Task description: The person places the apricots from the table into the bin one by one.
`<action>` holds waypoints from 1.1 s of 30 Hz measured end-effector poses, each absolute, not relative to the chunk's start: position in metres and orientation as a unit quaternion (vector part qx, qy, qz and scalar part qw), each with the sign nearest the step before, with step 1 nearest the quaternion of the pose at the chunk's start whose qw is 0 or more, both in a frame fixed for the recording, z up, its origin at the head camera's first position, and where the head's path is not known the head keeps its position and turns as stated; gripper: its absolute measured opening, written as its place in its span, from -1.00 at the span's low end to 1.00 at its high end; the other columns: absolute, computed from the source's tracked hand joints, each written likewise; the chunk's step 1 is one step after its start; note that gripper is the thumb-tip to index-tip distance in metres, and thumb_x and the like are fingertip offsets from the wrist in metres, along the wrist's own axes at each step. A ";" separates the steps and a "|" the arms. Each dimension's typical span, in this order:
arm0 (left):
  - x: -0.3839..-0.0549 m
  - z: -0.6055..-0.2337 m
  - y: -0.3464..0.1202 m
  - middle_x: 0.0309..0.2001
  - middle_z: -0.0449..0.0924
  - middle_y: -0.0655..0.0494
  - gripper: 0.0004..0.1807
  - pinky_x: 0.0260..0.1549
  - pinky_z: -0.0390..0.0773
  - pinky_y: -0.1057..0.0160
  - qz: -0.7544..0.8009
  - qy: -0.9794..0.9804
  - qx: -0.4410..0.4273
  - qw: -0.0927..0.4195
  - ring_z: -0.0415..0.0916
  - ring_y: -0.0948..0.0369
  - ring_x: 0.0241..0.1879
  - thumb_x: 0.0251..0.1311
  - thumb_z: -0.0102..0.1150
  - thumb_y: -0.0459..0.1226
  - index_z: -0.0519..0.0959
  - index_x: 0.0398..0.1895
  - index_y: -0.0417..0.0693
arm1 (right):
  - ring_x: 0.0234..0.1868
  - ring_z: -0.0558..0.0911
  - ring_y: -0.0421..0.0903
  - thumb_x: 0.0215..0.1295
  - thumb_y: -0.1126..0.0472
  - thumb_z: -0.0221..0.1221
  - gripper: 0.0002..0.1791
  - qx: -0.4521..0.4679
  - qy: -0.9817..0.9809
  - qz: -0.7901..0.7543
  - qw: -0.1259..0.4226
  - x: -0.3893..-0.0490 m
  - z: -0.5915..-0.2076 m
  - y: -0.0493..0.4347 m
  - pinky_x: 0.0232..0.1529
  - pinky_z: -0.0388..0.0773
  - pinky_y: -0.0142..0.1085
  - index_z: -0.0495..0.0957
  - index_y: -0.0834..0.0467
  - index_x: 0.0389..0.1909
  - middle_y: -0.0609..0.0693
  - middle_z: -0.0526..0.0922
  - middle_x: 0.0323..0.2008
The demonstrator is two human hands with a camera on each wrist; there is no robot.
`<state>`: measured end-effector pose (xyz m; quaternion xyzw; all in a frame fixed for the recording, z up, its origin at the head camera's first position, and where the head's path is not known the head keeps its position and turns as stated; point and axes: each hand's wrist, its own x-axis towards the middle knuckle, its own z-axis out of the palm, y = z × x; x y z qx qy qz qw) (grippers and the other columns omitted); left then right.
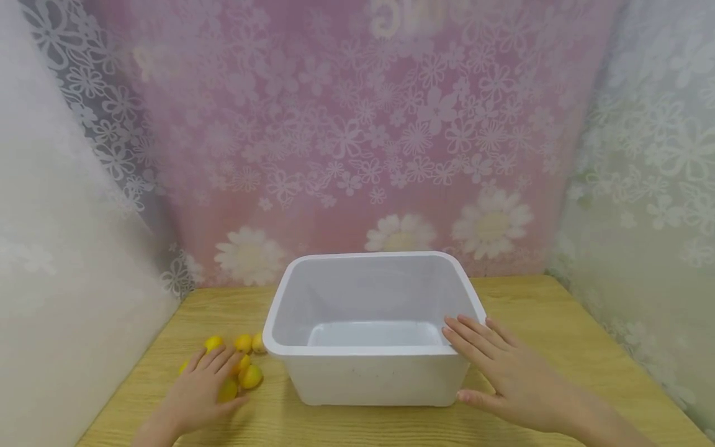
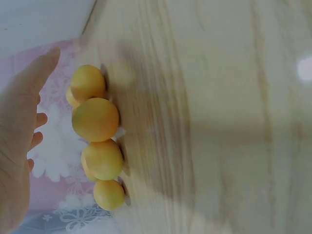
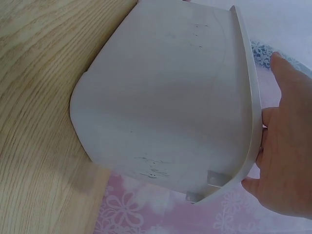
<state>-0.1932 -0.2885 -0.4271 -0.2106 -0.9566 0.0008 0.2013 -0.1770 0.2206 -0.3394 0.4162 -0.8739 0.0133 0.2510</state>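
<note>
A white rectangular plastic tub (image 1: 380, 380) stands upright on the table, with nothing seen inside it. My right hand (image 1: 516, 375) lies over its near right corner, fingers straight. In the right wrist view those fingertips touch or nearly touch the tub's rim (image 3: 253, 105). Several small round yellow-orange fruits (image 1: 251, 376), citrus-like, lie loosely grouped left of the tub. Above them hovers my left hand (image 1: 201, 391), palm down with fingers extended, hiding part of the group in the head view. The left wrist view shows a gap between this hand (image 2: 17, 131) and the fruits (image 2: 95, 119).
The wood-grain table (image 1: 519, 310) extends on both sides of the tub. A pink floral sheet (image 1: 357, 155) hangs behind it, with pale sheets (image 1: 72, 261) along the left and right sides.
</note>
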 end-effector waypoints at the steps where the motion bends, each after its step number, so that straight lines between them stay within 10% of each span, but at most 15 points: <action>1: -0.193 -0.428 -0.290 0.10 0.49 -0.10 -0.26 0.15 0.16 -0.13 0.007 -0.953 -0.218 0.211 0.38 -0.08 0.13 -0.13 0.31 0.18 0.52 0.04 -0.15 | 0.46 -0.07 -0.17 0.16 -0.23 0.15 -0.06 0.417 -0.873 0.015 0.252 -0.177 -0.340 0.221 0.40 -0.37 -0.37 -0.01 0.10 0.45 0.07 0.19 0.38; 10: -0.192 -0.438 -0.303 -0.34 0.35 0.22 -0.41 -0.15 0.39 0.04 0.047 -0.932 -0.249 0.258 0.30 0.19 -0.29 -0.37 0.44 0.09 0.52 -0.29 -0.08 | 0.46 -0.06 -0.14 0.17 -0.23 0.14 -0.05 0.419 -0.871 0.017 0.256 -0.177 -0.341 0.222 0.40 -0.37 -0.35 -0.01 0.13 0.45 0.07 0.15 0.40; 33: -0.194 -0.444 -0.301 -0.40 0.31 0.24 -0.60 -0.13 0.35 0.01 0.061 -0.945 -0.244 0.211 0.29 0.16 -0.30 -0.25 0.36 -0.03 0.47 -0.34 0.04 | 0.46 -0.06 -0.14 0.15 -0.27 0.13 -0.05 0.422 -0.868 0.017 0.262 -0.175 -0.343 0.221 0.40 -0.36 -0.35 0.01 0.11 0.44 0.05 0.12 0.41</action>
